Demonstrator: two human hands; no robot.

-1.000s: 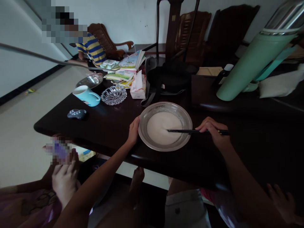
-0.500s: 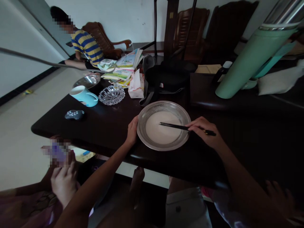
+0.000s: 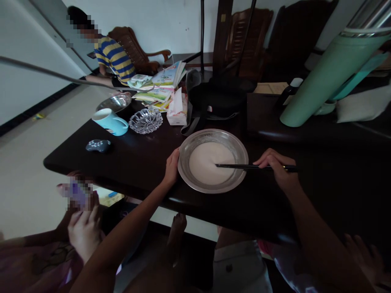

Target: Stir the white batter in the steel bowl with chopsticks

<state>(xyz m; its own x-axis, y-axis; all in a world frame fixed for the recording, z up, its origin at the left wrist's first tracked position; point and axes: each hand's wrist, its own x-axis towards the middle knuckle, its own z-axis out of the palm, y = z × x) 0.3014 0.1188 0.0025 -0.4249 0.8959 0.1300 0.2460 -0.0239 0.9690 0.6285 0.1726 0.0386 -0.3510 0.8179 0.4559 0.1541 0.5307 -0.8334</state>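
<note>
A wide metal bowl point(image 3: 183, 173) stands near the front edge of the dark table, with a pale, milky batter-like liquid point(image 3: 207, 162) in it. My left hand point(image 3: 172, 167) grips the bowl's left rim, its fingers partly hidden behind the side. In my right hand point(image 3: 276, 165) is a pair of black chopsticks point(image 3: 235, 166), held in a closed grip just right of the bowl. They lie almost level across the right rim, their tips in the liquid near its middle.
Left of the bowl are a blue mug point(image 3: 111, 122), a glass dish point(image 3: 146, 121), a game controller point(image 3: 98, 145) and a tissue pack point(image 3: 177, 110). A black bag point(image 3: 216, 99) lies behind; a tall green flask point(image 3: 330, 81) stands right. Another person's hand point(image 3: 85, 232) is at lower left.
My right hand has moved right, and the chopsticks' tips have shifted right and slightly down through the liquid. My left hand stays on the bowl's rim. The whole view has shifted slightly.
</note>
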